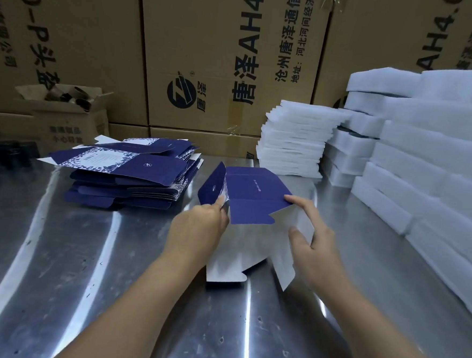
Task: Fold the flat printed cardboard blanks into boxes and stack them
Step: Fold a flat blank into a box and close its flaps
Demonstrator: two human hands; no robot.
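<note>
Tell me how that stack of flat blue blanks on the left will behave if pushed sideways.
The stack of blanks would probably shear rather than slide whole: its sheets lie fanned and misaligned. The steel table looks polished, so the bottom likely slips easily.

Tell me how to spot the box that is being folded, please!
Look at the shiny metal table. Near its middle, between the pile of flat blue boxes and the white foam stacks, is the half-folded box. Only this one is bent up, white inside showing, held by the left hand and right hand.
</note>
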